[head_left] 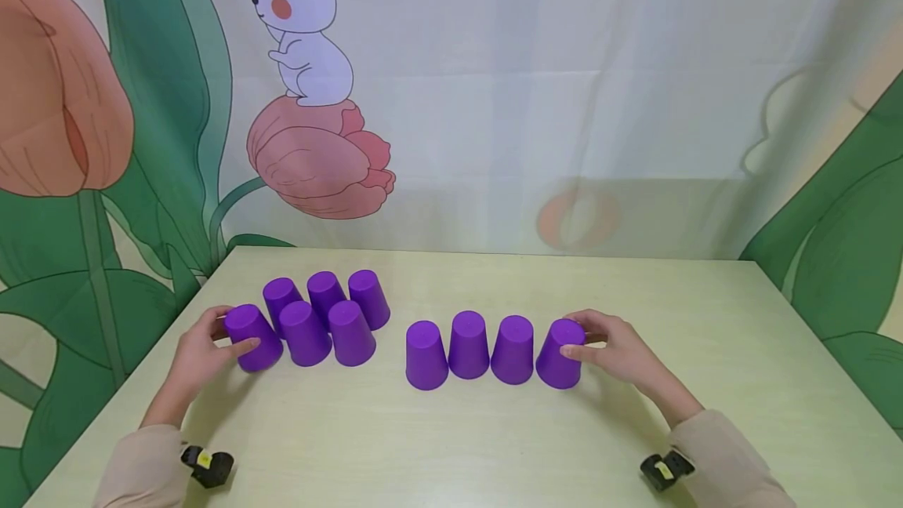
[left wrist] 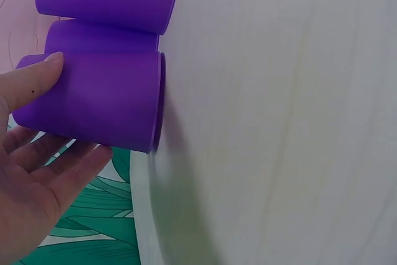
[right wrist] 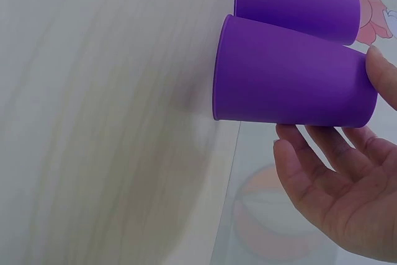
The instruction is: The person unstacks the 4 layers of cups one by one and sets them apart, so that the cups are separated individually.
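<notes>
Cups (head_left: 469,347) stand mouth-down, probably for steadiness (wider below); left hand (head_left: 201,359) pinches the leftmost cup (head_left: 247,324), right hand (head_left: 624,347) the rightmost cup (head_left: 557,368).

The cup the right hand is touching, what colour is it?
Plain purple; the cup shows best in the right wrist view.

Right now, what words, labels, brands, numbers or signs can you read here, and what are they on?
No text can be read.
Purple cups, printed backdrop: no lettering visible.
Yellow patches on the black wrist devices: too small to tell if they carry writing.
</notes>
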`<state>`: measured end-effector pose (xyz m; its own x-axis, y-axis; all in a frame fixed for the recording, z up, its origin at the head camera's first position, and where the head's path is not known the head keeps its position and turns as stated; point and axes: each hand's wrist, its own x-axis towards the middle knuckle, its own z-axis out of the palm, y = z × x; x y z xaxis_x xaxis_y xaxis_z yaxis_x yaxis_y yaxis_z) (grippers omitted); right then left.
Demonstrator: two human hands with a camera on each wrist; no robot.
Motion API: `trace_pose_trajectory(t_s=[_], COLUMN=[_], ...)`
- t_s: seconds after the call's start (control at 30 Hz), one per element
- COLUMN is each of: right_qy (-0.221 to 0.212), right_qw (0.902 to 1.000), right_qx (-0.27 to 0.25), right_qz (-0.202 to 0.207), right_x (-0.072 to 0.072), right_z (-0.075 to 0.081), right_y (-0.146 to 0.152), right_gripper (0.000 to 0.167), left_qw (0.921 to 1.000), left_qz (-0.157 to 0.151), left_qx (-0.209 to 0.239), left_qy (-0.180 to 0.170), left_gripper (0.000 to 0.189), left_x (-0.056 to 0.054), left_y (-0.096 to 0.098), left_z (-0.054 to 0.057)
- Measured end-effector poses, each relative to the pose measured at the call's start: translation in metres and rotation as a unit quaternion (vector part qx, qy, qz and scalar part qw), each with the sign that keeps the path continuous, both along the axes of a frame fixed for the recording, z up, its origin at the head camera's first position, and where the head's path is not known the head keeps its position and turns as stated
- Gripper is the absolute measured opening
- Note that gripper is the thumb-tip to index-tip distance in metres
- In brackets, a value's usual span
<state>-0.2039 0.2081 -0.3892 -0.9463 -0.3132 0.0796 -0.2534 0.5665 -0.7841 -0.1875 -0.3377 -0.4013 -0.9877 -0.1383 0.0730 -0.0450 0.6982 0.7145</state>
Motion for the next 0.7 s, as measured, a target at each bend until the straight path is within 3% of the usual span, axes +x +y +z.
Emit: trace_pose_trajectory(t_s=[0.27,0.43,0.5,0.6,0.7], right_qy=[0.001,-0.001,-0.002,-0.001,0.002], right_qw=[1.0000,1.0000,1.0000,1.0000,1.0000], right_qx=[0.001,0.001,0.001,-0.002,-0.003], right_qz=[-0.002,-0.002,-0.001,0.001,0.003], right_x=[-0.001,-0.001,-0.001,-0.001,-0.001], right_z=[0.000,-0.001,-0.001,-0.001,-0.002], right_y=[0.000,0.000,0.000,0.001,0.001], right_gripper=[0.043,0.043,0.044,0.044,0.043], left_qw=[0.9999,0.9997,0.9992,0.9989,0.9979], left_qz=[-0.001,-0.004,-0.001,0.003,-0.004], left_qx=[0.008,0.007,0.000,-0.002,0.001], left_qy=[-0.009,0.023,0.040,0.047,0.065], left_gripper=[0.078,0.092,0.093,0.087,0.077], left_x=[-0.004,-0.024,-0.028,-0.021,-0.003], left_y=[-0.008,-0.040,-0.047,-0.039,-0.018], left_z=[-0.008,-0.037,-0.044,-0.030,0.002])
